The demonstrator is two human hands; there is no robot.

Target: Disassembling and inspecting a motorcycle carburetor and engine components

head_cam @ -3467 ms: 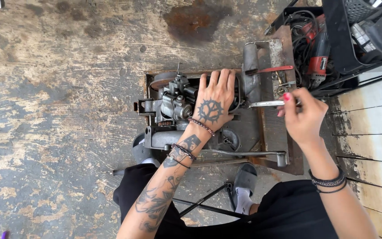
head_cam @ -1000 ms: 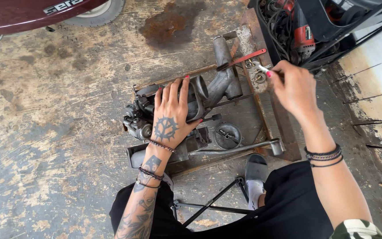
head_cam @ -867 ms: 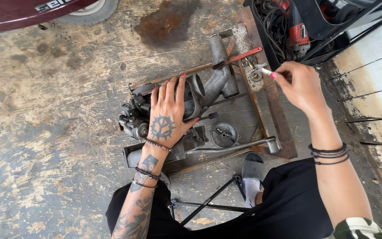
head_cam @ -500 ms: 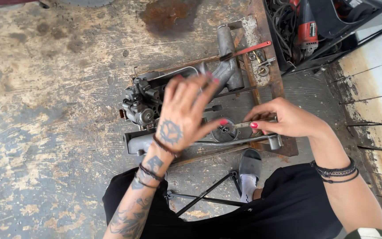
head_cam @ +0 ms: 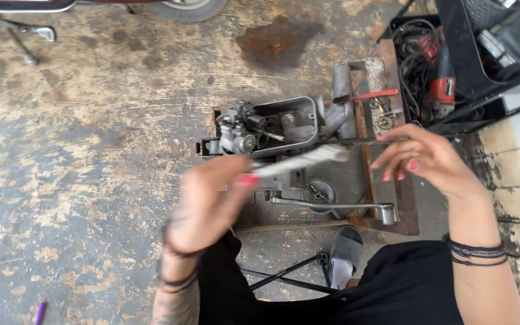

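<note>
On the stained concrete floor (head_cam: 91,180) sits one rusty metal tray (head_cam: 401,210), and in it one grey engine assembly (head_cam: 266,129) with one long lever arm (head_cam: 338,206) lying in front of it. Two hands hover above. The left hand (head_cam: 209,204), blurred, grips one pale flat tool (head_cam: 299,161) that slants over the engine. The right hand (head_cam: 422,157) is loosely curled, its fingertips pinching the end of one thin dark rod (head_cam: 338,142) that runs level across the tray. One red-handled tool (head_cam: 371,95) lies at the tray's far edge. Beyond it, one red power tool (head_cam: 442,84) rests among black cables. One sandalled foot (head_cam: 344,256) shows below the tray.
</note>
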